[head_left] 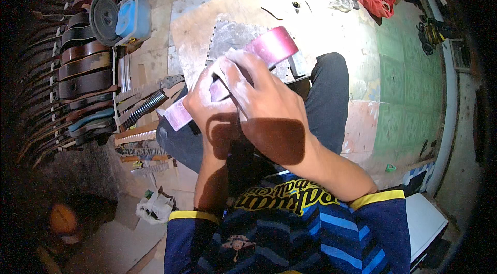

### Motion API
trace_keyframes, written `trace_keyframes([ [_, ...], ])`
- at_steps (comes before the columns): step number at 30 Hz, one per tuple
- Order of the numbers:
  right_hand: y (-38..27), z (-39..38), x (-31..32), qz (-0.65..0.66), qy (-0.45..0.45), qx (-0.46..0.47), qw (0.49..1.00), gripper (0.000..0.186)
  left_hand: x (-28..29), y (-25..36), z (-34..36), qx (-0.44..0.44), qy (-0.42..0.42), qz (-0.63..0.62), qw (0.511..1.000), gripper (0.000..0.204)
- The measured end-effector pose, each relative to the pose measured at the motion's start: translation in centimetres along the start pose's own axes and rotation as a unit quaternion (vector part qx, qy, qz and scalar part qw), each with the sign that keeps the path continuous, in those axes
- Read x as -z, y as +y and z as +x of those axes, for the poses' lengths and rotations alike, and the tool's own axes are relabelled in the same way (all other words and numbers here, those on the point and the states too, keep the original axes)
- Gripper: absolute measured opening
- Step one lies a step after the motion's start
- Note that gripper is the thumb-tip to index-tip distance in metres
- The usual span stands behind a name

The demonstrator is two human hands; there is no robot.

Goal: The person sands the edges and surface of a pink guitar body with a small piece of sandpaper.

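Note:
A long pink-purple piece (273, 47) lies slantwise through my hands. Its rounded, shiny end sticks out at the far right, and its flat, paler end shows at the near left; I cannot tell just what it is. My left hand (209, 90) is closed around its middle. Pressed over the left fingers, my right hand (266, 87) is closed on the same piece, with its fingertips partly hidden. White dust coats both hands. Beneath and beyond them is a grey plate (228, 33) with a notched edge.
Several curved, guitar-like bodies (85, 72) stand in a rack at left, beside a clear tub with a blue item (126, 17). A ribbed black hose (145, 111) lies near my left knee. At far right are a red cloth (377, 2) and coiled cables (430, 34).

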State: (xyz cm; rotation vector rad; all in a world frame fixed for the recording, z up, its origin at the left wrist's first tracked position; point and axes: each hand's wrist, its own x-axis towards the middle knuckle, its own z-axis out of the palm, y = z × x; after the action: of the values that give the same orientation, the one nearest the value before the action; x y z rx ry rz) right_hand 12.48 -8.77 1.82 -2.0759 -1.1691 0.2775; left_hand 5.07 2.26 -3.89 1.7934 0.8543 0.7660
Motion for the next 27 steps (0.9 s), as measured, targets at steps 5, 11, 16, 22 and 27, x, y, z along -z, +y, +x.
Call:
trace_keyframes([
  [5, 0.0, -1.5, 0.5, 0.003, 0.007, 0.016, 1.0, 0.053, -0.3, -1.2, 0.9, -0.09, 0.028, 0.042, 0.995, 0.03],
  [11, 0.5, -1.3, 0.5, -0.008, -0.016, 0.009, 1.0, 0.054, -0.4, -0.6, 1.2, -0.078, 0.014, 0.034, 0.996, 0.03],
  [16, 0.5, 0.8, -0.1, -0.023, 0.007, 0.034, 0.999, 0.057, -0.7, -0.8, 1.6, -0.065, 0.037, 0.029, 0.997, 0.03],
  [22, 1.3, -0.7, -1.3, -0.013, 0.053, 0.071, 0.996, 0.049, -0.5, -1.7, 2.5, -0.066, 0.003, 0.005, 0.998, 0.025],
  [27, 1.6, -0.5, -2.3, -0.03, 0.049, 0.079, 0.995, 0.046, 0.6, -1.4, 3.4, -0.081, -0.026, 0.056, 0.995, 0.027],
])
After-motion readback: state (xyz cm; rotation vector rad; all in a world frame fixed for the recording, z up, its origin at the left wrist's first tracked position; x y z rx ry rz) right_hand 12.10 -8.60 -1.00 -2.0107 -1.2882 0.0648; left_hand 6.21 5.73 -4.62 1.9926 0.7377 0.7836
